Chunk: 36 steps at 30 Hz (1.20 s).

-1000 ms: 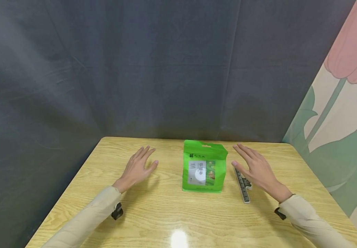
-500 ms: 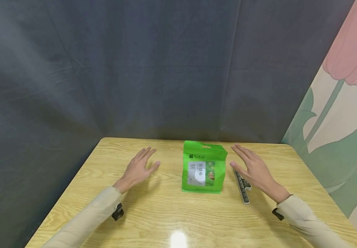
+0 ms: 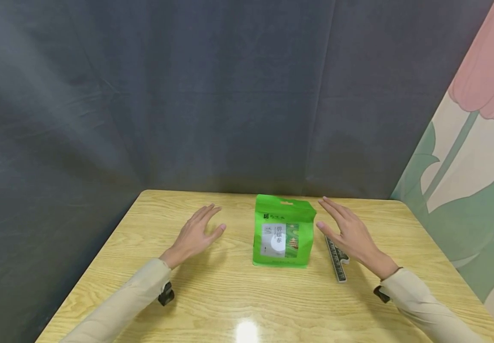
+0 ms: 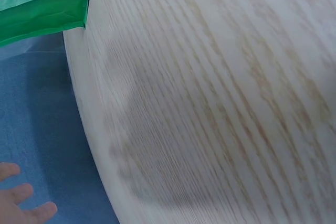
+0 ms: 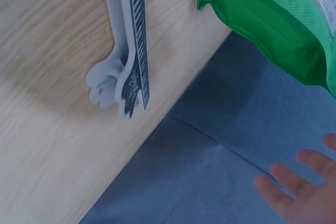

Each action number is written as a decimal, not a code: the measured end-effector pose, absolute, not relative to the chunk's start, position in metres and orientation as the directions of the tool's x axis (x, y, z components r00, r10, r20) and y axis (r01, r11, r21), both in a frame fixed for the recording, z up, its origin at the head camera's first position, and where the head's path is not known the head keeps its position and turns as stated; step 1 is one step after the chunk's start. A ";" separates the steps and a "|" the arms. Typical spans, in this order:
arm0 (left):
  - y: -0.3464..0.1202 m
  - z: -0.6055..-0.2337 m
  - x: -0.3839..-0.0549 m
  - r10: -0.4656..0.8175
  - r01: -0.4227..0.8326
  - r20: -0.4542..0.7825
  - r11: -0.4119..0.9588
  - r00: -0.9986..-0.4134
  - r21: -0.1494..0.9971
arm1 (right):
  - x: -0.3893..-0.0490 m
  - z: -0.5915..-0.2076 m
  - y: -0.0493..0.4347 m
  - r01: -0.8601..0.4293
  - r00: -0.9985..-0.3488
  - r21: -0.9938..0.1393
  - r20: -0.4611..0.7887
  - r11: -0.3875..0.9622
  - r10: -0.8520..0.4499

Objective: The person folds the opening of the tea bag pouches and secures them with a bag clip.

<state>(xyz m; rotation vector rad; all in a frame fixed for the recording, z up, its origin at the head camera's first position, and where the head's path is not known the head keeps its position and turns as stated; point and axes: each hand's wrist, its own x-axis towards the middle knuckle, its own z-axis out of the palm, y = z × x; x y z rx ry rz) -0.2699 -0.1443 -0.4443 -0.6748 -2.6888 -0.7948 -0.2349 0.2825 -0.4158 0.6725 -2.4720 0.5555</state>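
A bright green tea pouch [image 3: 284, 216] with a white and green label stands upright near the back of the table. To its left my left hand [image 3: 192, 238] hovers with fingers extended and thumb pointing toward the pouch; nothing is in it. My right hand [image 3: 353, 236], also holding nothing, is stretched out at the pouch's right, with a small gap between. Partly under that hand in the head view lies a long white bag clip [image 3: 336, 262] with a dark patterned face. The right wrist view shows the clip's two arms [image 5: 137, 45] apart at the near end.
The wooden table [image 3: 229, 295] has its back edge against a dark blue curtain [image 3: 229, 95]. On the right rises a wall [image 3: 478, 157] painted with a pink tulip and green leaves.
My left hand has shifted slightly right, toward the pouch. My right hand has eased slightly left, also closer to it. The pouch and clip stay in place.
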 end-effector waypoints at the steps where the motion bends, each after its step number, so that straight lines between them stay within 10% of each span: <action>1: -0.144 -0.444 -0.270 0.359 0.501 0.367 0.740 -0.858 0.448 | -0.235 -0.416 0.282 -0.557 -0.745 -0.247 0.570 0.793 -0.346; 36: -0.120 -0.437 -0.274 0.404 0.564 0.403 0.682 -0.821 0.466 | -0.239 -0.406 0.267 -0.610 -0.734 -0.360 0.592 0.706 -0.333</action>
